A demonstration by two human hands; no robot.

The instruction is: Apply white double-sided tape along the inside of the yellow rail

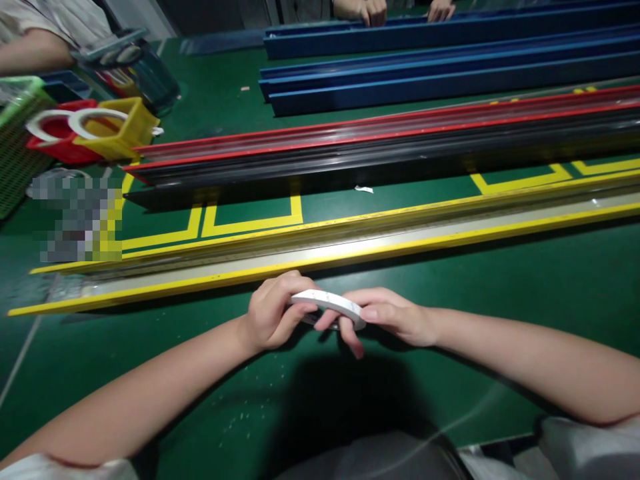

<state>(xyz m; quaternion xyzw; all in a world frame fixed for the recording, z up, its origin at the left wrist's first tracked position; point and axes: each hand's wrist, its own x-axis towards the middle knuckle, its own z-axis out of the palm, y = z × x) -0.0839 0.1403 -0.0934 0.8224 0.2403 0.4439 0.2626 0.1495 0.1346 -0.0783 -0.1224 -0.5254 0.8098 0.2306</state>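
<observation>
A thin white roll of tape [334,302] is held between both hands, tilted, above the green table near its front edge. My left hand [275,312] pinches the roll's left side between thumb and fingers. My right hand [393,315] grips the opposite side, with some fingers passing through the ring. Just beyond the hands lies a long channel with yellow edges [350,255] and a pale inside, running across the table. Neither hand touches it. Small pale specks dot the table below my left hand.
Behind are a red channel [320,148], a black profile [310,179] and several blue channels [400,90]. At left stand a red bin [65,152] and a yellow bin [123,137] with white tape rolls, plus a green basket [20,167]. Other people's hands [373,12] show at the far side.
</observation>
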